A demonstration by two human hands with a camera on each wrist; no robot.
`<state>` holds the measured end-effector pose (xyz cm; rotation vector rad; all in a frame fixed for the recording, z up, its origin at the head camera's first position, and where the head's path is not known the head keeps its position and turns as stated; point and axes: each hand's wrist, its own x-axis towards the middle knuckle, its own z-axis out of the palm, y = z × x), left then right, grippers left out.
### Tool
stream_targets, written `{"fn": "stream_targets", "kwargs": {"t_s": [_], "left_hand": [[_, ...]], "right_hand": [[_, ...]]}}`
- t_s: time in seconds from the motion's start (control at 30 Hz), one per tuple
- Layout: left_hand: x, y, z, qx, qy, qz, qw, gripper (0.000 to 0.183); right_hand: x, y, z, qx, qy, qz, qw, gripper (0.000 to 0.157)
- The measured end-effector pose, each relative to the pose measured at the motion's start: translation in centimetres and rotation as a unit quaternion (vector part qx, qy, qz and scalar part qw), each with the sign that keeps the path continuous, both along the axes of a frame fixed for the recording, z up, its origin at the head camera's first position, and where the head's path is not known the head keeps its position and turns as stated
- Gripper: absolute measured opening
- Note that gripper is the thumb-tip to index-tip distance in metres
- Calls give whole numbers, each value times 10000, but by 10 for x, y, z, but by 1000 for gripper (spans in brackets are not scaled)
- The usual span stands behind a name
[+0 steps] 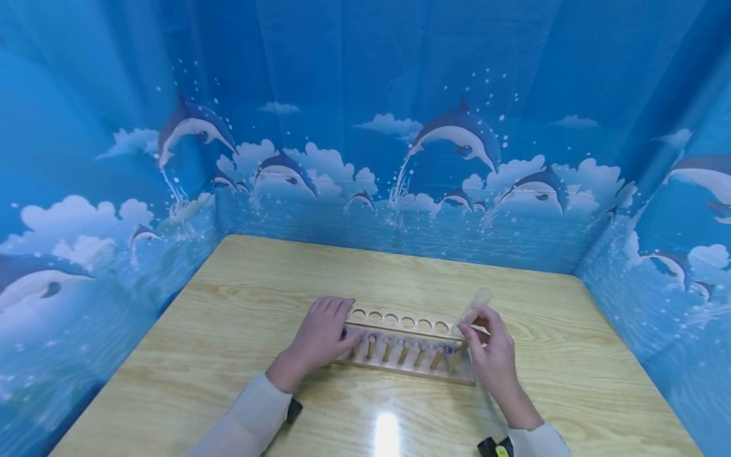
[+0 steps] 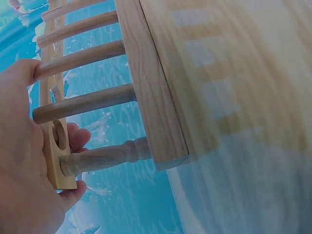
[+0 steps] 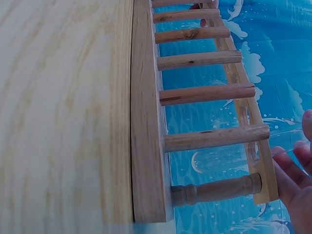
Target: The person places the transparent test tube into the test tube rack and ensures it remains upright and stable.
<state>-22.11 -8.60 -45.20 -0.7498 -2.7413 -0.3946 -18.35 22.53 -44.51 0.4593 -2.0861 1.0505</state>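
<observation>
A wooden test tube rack [image 1: 408, 371] stands on the table, with a row of upright pegs [image 3: 209, 95] and a top rail [image 2: 61, 183] pierced by round holes. My left hand [image 1: 322, 333] grips the rail's left end, fingers behind it and thumb on the near side. At the right end, my right hand [image 1: 495, 355] pinches a clear test tube [image 1: 475, 306] between thumb and fingers. The tube leans up to the right in the head view. Its rounded lower end [image 3: 197, 162] shows under the rail in the right wrist view, behind the pegs.
Pale wood-grain table [image 1: 274, 273] lies under the rack, with a bright light reflection [image 1: 387, 435] near the front. Blue curtains [image 1: 365, 158] printed with dolphins and clouds hang around the back and both sides.
</observation>
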Motion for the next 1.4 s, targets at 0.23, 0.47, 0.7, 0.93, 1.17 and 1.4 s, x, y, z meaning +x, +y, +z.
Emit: {"fn": "stream_targets", "kwargs": {"t_s": [0.23, 0.47, 0.7, 0.93, 1.17, 1.4], "left_hand": [[0, 1, 0, -60, -32, 30, 10000, 66], [1, 1, 2, 61, -60, -2, 10000, 64], [0, 0, 2, 55, -14, -10, 10000, 64], [0, 0, 1, 102, 55, -36, 9999, 64], [-1, 0, 0, 71, 102, -21, 9999, 64], [1, 0, 2, 68, 22, -20, 10000, 63]], "right_hand": [[13, -12, 25, 125, 157, 262, 9995, 38], [12, -11, 27, 133, 175, 410, 9989, 34], [12, -10, 26, 111, 25, 417, 9991, 30], [13, -11, 26, 27, -204, 383, 9991, 28], [13, -11, 26, 70, -122, 360, 9993, 29], [14, -12, 27, 15, -284, 283, 9992, 28]]}}
